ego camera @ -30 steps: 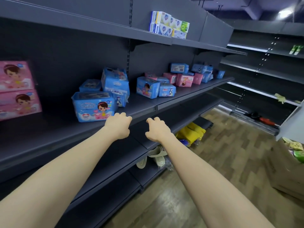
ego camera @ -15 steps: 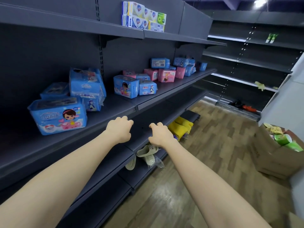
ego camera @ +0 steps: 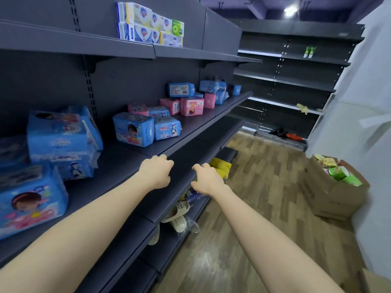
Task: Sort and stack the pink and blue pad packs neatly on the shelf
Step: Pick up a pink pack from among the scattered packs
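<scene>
While pink and blue mingle along the dark shelf point(ego camera: 118, 166), the nearest packs are all blue. A large blue pack point(ego camera: 31, 199) with a girl's face lies at 8 o'clock, a leaning blue stack point(ego camera: 61, 142) stands just behind it at 9 o'clock, and two blue packs point(ego camera: 135, 130) sit side by side near the centre. Toward 12 o'clock, pink packs point(ego camera: 191, 106) stand among further blue ones point(ego camera: 181, 89).

Both hands reach over the shelf's front edge. The left hand point(ego camera: 155, 173) and the right hand point(ego camera: 208, 178) are each curled into a loose fist, gripping nothing, near each other but apart. Whether they touch the edge I cannot tell.

Soap boxes point(ego camera: 151, 26) are stacked on the upper shelf point(ego camera: 84, 42) at 11 o'clock. Beige slippers point(ego camera: 179, 216) lie on a lower shelf point(ego camera: 169, 248) at 6 o'clock. An open cardboard box point(ego camera: 325, 197) of green packets stands on the wood floor point(ego camera: 264, 187) at 3 o'clock.
</scene>
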Demonstrator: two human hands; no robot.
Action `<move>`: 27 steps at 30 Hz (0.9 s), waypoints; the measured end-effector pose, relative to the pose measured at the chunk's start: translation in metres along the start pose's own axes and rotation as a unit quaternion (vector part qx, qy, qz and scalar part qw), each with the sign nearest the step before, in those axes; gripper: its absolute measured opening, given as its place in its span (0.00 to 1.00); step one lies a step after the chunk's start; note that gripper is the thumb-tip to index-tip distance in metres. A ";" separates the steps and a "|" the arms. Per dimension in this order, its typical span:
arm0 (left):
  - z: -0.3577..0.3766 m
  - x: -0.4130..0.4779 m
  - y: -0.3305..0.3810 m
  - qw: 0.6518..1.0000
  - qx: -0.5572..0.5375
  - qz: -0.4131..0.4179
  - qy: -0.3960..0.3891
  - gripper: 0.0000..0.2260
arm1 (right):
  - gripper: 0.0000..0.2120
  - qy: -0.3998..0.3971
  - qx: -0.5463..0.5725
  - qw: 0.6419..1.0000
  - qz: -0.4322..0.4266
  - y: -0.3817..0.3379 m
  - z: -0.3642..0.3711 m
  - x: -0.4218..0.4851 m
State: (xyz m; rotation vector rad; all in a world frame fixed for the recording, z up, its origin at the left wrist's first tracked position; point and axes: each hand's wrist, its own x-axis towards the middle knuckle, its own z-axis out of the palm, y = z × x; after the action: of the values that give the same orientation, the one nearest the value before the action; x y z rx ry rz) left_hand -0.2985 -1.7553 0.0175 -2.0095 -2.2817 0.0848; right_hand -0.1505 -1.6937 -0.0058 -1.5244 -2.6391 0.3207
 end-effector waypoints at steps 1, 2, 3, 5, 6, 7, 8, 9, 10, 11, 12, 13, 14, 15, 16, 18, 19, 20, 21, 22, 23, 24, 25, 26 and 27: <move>-0.001 0.011 -0.003 1.000 0.000 0.002 0.002 0.16 | 0.26 0.002 -0.001 1.000 0.003 0.000 -0.002 0.009; -0.002 0.020 -0.006 1.000 0.001 0.004 0.004 0.16 | 0.26 0.005 -0.002 1.000 0.006 0.000 -0.004 0.017; -0.002 0.030 -0.009 1.000 0.002 0.008 0.006 0.16 | 0.26 0.007 -0.003 1.000 0.010 0.001 -0.006 0.025; -0.003 0.045 -0.013 1.000 0.002 0.014 0.011 0.15 | 0.25 0.012 -0.004 1.000 0.015 0.001 -0.009 0.041; -0.002 0.053 -0.015 1.000 0.001 0.017 0.013 0.15 | 0.25 0.014 -0.004 1.000 0.017 0.001 -0.010 0.049; -0.002 0.060 -0.017 1.000 0.001 0.019 0.015 0.15 | 0.25 0.016 -0.003 1.000 0.018 0.001 -0.010 0.056; -0.001 0.068 -0.020 1.000 0.002 0.020 0.017 0.16 | 0.25 0.018 -0.003 1.000 0.018 0.001 -0.010 0.063; -0.001 0.075 -0.023 1.000 0.003 0.020 0.017 0.16 | 0.26 0.020 -0.003 1.000 0.018 0.001 -0.010 0.069; -0.001 0.081 -0.025 1.000 0.002 0.019 0.017 0.16 | 0.26 0.021 -0.002 1.000 0.018 0.001 -0.010 0.074; -0.002 0.088 -0.027 1.000 -0.001 0.018 0.017 0.16 | 0.26 0.021 -0.002 1.000 0.017 0.001 -0.010 0.080; -0.002 0.094 -0.029 1.000 -0.003 0.017 0.019 0.15 | 0.26 0.022 -0.003 1.000 0.016 0.001 -0.010 0.086; -0.002 0.101 -0.031 1.000 -0.005 0.017 0.022 0.15 | 0.26 0.022 -0.003 1.000 0.016 0.001 -0.010 0.092; -0.002 0.107 -0.032 1.000 -0.006 0.016 0.024 0.14 | 0.26 0.022 -0.003 1.000 0.016 0.002 -0.011 0.097; -0.002 0.112 -0.033 1.000 -0.007 0.016 0.027 0.14 | 0.26 0.022 -0.002 1.000 0.017 0.003 -0.012 0.103; -0.002 0.119 -0.034 0.999 -0.010 0.015 0.028 0.14 | 0.26 0.023 -0.001 1.000 0.017 0.004 -0.013 0.109; 0.000 0.131 -0.035 0.999 -0.015 0.015 0.029 0.14 | 0.26 0.026 -0.002 1.000 0.017 0.007 -0.015 0.122; 0.000 0.136 -0.035 0.999 -0.018 0.014 0.028 0.15 | 0.26 0.029 -0.003 0.999 0.015 0.008 -0.017 0.129; 0.000 0.141 -0.034 0.999 -0.018 0.013 0.026 0.15 | 0.25 0.032 -0.004 0.999 0.013 0.009 -0.018 0.134; 0.001 0.146 -0.034 0.999 -0.020 0.010 0.025 0.16 | 0.26 0.034 -0.005 0.999 0.010 0.010 -0.020 0.141; 0.000 0.151 -0.034 0.999 -0.023 0.008 0.025 0.16 | 0.26 0.035 -0.005 0.999 0.006 0.011 -0.022 0.147; 0.000 0.156 -0.033 0.999 -0.027 0.003 0.029 0.16 | 0.25 0.036 -0.006 0.999 0.000 0.013 -0.023 0.154; -0.001 0.162 -0.033 0.999 -0.030 -0.003 0.034 0.15 | 0.25 0.038 -0.009 0.999 -0.008 0.015 -0.025 0.161; -0.003 0.167 -0.033 0.999 -0.032 -0.008 0.041 0.15 | 0.24 0.040 -0.012 0.999 -0.014 0.016 -0.027 0.167; -0.005 0.171 -0.034 0.998 -0.034 -0.011 0.045 0.14 | 0.24 0.040 -0.013 0.999 -0.018 0.016 -0.029 0.173; -0.007 0.176 -0.034 0.998 -0.035 -0.018 0.050 0.14 | 0.23 0.039 -0.012 0.999 -0.025 0.017 -0.031 0.178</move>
State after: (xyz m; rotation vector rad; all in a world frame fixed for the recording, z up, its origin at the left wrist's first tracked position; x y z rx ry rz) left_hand -0.3531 -1.5854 0.0349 -1.9555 -2.2890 -0.0960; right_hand -0.2202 -1.5270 0.0135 -1.4452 -2.6249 0.2214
